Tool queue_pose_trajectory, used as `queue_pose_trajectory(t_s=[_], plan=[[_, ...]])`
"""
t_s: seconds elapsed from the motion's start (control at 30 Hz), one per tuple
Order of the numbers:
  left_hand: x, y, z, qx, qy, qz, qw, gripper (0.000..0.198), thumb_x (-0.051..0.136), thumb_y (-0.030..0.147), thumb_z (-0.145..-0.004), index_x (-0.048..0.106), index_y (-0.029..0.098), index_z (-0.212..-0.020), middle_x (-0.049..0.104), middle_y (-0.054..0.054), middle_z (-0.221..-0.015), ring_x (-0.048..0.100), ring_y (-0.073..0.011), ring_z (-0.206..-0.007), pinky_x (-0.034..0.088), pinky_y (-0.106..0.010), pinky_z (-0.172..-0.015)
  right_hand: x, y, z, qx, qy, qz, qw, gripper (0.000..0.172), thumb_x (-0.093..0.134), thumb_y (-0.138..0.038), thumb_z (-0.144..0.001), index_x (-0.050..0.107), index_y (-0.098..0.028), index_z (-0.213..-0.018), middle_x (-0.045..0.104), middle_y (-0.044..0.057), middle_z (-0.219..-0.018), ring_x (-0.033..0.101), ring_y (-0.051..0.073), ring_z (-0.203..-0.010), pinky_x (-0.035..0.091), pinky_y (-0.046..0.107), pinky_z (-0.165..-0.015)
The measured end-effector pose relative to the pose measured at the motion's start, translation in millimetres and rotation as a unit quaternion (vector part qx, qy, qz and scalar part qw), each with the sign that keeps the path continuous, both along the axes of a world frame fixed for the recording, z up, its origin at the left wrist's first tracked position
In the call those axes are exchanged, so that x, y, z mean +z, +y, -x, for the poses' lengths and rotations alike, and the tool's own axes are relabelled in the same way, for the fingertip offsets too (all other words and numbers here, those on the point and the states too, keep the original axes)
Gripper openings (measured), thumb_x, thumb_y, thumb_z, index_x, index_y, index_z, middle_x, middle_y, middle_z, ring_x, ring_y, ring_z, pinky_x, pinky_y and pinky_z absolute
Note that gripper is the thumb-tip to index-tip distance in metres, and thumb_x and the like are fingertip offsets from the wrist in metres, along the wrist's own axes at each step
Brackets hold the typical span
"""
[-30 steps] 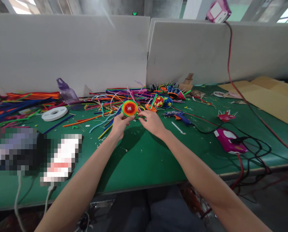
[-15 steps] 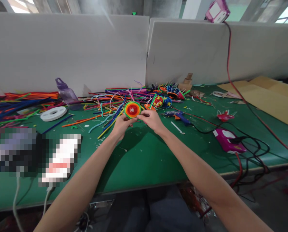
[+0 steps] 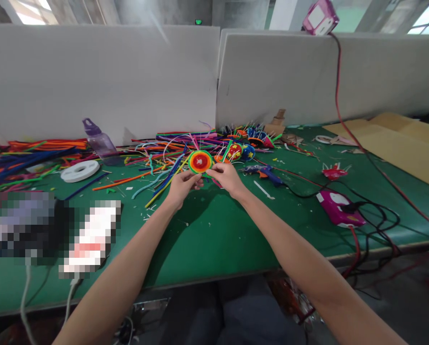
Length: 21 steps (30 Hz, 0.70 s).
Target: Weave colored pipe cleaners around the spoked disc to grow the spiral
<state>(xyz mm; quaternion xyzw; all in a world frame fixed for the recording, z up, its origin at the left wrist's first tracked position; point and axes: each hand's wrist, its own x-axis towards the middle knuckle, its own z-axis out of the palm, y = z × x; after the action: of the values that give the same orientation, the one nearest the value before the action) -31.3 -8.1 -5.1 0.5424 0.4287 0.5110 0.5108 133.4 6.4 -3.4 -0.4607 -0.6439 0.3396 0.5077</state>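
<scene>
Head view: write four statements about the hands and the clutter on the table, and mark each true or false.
1. Both the left hand and the right hand grip the coiled disc. True.
2. The purple bottle is right of the hands. False: it is to their left.
3. A white tape roll lies flat on the green table. True.
4. The right hand holds the glue gun. False: it lies on the table beside that hand.
</scene>
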Motion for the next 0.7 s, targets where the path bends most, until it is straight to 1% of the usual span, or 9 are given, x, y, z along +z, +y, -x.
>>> queue_pose_trajectory(t_s=[0.23,0.4,0.6,0.7], plan=[[0.4,0.4,-0.7,0.015,0.002,-0.018,1.0,0.028,0.08,0.04,-0.059,0.069,0.015,-0.067,0.067,-0.003,-0.061,0.061,-0.0137,-0.056,0.048,-0.027,-0.056,-1.8,-2.4,1.7,0.001,0.006,0.009,1.0,0.029,0.064,-0.045,-0.072,0.057,-0.018,-0.062,0.053,-0.001,-0.058,0.048,0.014,-0.059,0.038,0.028,-0.059],[0.8,0.3,-2.5,0.033,0.022,-0.031,0.999,0.021,0.078,0.034,-0.062,0.069,0.015,-0.066,0.065,-0.004,-0.057,0.059,-0.0136,-0.053,0.045,-0.025,-0.052,-3.1,-2.2,1.9,-0.001,0.0,0.007,1.0,0.032,0.064,-0.047,-0.073,0.056,-0.019,-0.061,0.051,-0.001,-0.056,0.048,0.013,-0.058,0.039,0.028,-0.057],[-0.9,0.6,-1.4,0.035,0.046,-0.072,0.996,0.016,0.075,0.032,-0.066,0.069,0.017,-0.065,0.065,-0.003,-0.057,0.059,-0.0145,-0.053,0.045,-0.027,-0.053,-3.5,-1.2,1.1,0.003,-0.007,0.003,1.0,0.028,0.063,-0.043,-0.074,0.054,-0.019,-0.061,0.051,-0.001,-0.056,0.048,0.014,-0.058,0.038,0.029,-0.058],[-2.2,0.9,-0.7,0.034,0.05,-0.084,0.995,0.018,0.074,0.034,-0.068,0.072,0.017,-0.069,0.066,-0.003,-0.06,0.059,-0.0159,-0.057,0.045,-0.028,-0.057,-2.1,-2.7,2.9,-0.012,-0.002,-0.016,1.0,0.029,0.062,-0.043,-0.074,0.052,-0.02,-0.061,0.052,-0.001,-0.059,0.048,0.014,-0.06,0.038,0.029,-0.06]])
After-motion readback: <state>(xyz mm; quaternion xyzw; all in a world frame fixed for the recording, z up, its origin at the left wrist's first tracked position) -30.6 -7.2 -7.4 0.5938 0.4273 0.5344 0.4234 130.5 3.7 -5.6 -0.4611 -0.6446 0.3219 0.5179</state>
